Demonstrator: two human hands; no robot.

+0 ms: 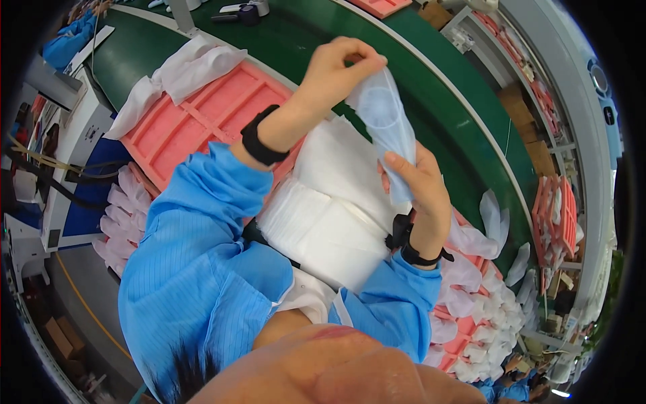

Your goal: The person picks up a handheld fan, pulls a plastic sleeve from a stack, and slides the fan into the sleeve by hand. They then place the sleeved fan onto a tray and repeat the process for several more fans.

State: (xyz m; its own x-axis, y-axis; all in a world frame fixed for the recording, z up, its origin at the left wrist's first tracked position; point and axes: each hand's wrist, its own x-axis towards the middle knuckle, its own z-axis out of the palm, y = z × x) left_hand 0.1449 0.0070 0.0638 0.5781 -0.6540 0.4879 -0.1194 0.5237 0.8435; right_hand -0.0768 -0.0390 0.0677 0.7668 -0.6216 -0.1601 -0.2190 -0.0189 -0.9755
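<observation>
A translucent white pouch (389, 111) with a light blue, round-ended item showing through hangs over the green bench. My left hand (342, 66) pinches its upper end between thumb and fingers. Lower down, my right hand (422, 180) grips the pouch's other end, thumb on top. What exactly lies inside cannot be made out. Below both hands sits a thick stack of thin white foam sheets or bags (323, 229), close in front of my body. To its left, a pink divided tray (225, 101) carries a few wrapped white bundles (192, 71) on its far edge.
The green bench (464, 114) curves across behind my hands. Pink trays heaped with white wrapped pieces (481, 310) stand at the right, more wrapped pieces (124, 215) at the left. Shelving (518, 64) with cartons lines the far right. A dark tape-like roll (249, 13) lies at the back.
</observation>
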